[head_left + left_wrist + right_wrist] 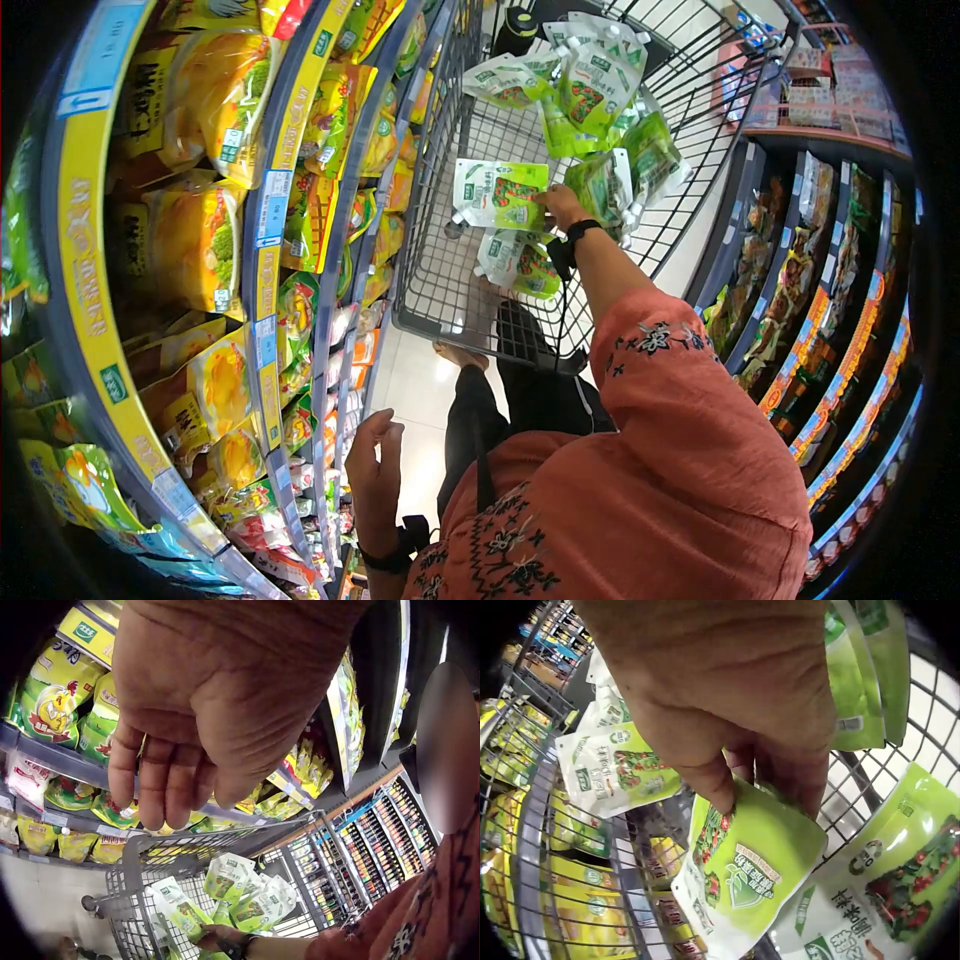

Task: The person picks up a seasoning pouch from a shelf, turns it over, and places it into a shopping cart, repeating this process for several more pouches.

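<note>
My right hand reaches into the shopping cart and pinches the bottom end of a green and white spouted seasoning pouch, thumb on its printed face. The same pouch fills the middle of the right wrist view. Just below it in the head view lies a similar pouch on the wire floor. More of these pouches are heaped toward the cart's far end. My left hand hangs beside the shelf with nothing in it, fingers loosely bent; in the left wrist view the hand is above the cart.
The wire cart stands in an aisle. On the left, shelves hold yellow and green seasoning bags. Racks of packets line the right side. A dark bottle sits at the cart's far end.
</note>
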`<action>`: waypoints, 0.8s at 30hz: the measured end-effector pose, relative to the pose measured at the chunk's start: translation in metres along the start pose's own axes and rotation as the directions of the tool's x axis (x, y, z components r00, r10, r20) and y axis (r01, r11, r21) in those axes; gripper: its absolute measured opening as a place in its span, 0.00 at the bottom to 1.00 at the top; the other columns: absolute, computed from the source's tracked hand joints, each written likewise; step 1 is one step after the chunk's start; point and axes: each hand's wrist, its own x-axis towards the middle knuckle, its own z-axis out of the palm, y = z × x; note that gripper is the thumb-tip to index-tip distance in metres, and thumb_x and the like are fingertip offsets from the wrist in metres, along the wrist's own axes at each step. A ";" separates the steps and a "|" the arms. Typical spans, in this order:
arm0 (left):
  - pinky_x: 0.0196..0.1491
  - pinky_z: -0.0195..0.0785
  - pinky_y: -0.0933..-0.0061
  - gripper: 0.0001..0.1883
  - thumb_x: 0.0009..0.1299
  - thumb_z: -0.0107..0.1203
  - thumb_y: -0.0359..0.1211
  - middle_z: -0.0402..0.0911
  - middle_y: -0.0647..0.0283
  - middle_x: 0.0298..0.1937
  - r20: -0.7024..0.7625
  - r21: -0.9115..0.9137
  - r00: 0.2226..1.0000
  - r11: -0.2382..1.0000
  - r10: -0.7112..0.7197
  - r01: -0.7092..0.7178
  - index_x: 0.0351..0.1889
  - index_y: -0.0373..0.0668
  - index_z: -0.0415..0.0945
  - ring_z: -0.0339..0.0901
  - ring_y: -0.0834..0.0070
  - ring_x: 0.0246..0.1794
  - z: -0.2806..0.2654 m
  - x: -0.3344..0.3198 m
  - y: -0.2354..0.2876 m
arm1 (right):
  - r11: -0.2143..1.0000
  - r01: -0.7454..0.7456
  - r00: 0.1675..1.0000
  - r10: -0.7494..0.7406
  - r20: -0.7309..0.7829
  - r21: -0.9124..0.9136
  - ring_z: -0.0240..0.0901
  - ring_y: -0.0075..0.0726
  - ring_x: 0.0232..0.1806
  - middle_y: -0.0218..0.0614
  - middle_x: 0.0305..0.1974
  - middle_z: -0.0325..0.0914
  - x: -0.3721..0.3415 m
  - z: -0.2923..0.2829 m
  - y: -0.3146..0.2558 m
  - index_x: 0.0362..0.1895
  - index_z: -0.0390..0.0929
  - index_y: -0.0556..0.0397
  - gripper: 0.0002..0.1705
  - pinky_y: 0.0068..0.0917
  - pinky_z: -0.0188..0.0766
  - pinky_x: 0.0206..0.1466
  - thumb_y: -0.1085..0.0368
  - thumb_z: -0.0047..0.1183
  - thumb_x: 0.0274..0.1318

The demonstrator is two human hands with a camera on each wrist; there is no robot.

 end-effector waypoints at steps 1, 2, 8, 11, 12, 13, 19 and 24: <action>0.52 0.72 0.70 0.14 0.74 0.56 0.31 0.83 0.54 0.42 0.001 -0.001 1.000 1.000 0.009 -0.009 0.53 0.33 0.77 0.80 0.70 0.44 -0.002 -0.002 0.002 | 1.000 0.018 1.000 -0.018 0.012 0.001 0.81 0.38 0.41 0.40 0.41 0.84 -0.005 0.002 -0.006 0.46 0.80 0.59 0.15 0.37 0.76 0.43 0.64 0.63 0.58; 0.52 0.71 0.71 0.14 0.75 0.55 0.31 0.83 0.56 0.42 0.002 -0.002 1.000 1.000 0.020 -0.020 0.54 0.33 0.77 0.80 0.72 0.44 -0.005 -0.003 0.004 | 0.999 0.037 0.999 -0.037 0.023 0.004 0.80 0.36 0.40 0.38 0.40 0.84 -0.012 0.004 -0.015 0.46 0.79 0.58 0.13 0.36 0.76 0.42 0.67 0.62 0.58; 0.54 0.72 0.67 0.15 0.75 0.55 0.33 0.84 0.51 0.45 0.003 -0.059 0.997 0.995 0.081 -0.080 0.55 0.34 0.77 0.82 0.65 0.47 -0.019 -0.015 0.003 | 0.924 0.375 0.925 -0.378 -0.034 -0.076 0.78 0.31 0.34 0.34 0.37 0.82 -0.038 -0.001 -0.043 0.46 0.79 0.56 0.13 0.29 0.74 0.36 0.72 0.61 0.56; 0.53 0.72 0.67 0.15 0.75 0.55 0.34 0.84 0.50 0.45 -0.002 -0.090 0.981 0.977 0.195 -0.195 0.55 0.35 0.77 0.82 0.64 0.47 -0.028 -0.024 -0.002 | 0.921 0.387 0.917 -0.389 -0.087 -0.037 0.75 0.29 0.32 0.34 0.34 0.81 -0.091 -0.024 -0.073 0.38 0.79 0.57 0.07 0.30 0.70 0.36 0.70 0.61 0.54; 0.53 0.72 0.68 0.15 0.75 0.55 0.34 0.84 0.50 0.46 -0.009 -0.087 0.971 0.967 0.238 -0.238 0.55 0.35 0.77 0.82 0.64 0.47 -0.030 -0.026 -0.005 | 0.912 0.410 0.908 -0.406 -0.103 0.023 0.70 0.27 0.27 0.31 0.30 0.78 -0.124 -0.030 -0.085 0.35 0.77 0.54 0.06 0.29 0.66 0.32 0.68 0.61 0.55; 0.53 0.73 0.68 0.15 0.75 0.55 0.34 0.84 0.50 0.46 -0.017 -0.084 0.960 0.956 0.280 -0.280 0.55 0.35 0.77 0.82 0.64 0.47 -0.034 -0.030 -0.006 | 0.928 0.371 0.917 -0.368 -0.154 -0.004 0.68 0.26 0.26 0.28 0.29 0.76 -0.147 -0.037 -0.096 0.34 0.75 0.50 0.06 0.28 0.63 0.30 0.67 0.60 0.56; 0.49 0.73 0.70 0.15 0.76 0.55 0.35 0.84 0.53 0.45 0.004 -0.143 0.891 0.882 0.454 -0.449 0.55 0.36 0.77 0.82 0.70 0.46 -0.059 -0.052 -0.013 | 0.695 0.504 0.779 -0.622 0.078 0.513 0.79 0.33 0.53 0.41 0.51 0.80 -0.322 -0.061 -0.149 0.53 0.70 0.61 0.12 0.33 0.79 0.56 0.73 0.48 0.67; 0.54 0.73 0.70 0.16 0.76 0.55 0.34 0.83 0.55 0.49 -0.028 -0.360 0.790 0.732 0.612 -0.579 0.58 0.34 0.75 0.82 0.71 0.49 -0.092 -0.078 0.037 | 0.396 0.428 0.537 -0.834 0.124 0.812 0.71 0.42 0.65 0.47 0.65 0.71 -0.430 -0.017 -0.175 0.65 0.64 0.64 0.23 0.40 0.67 0.72 0.72 0.47 0.69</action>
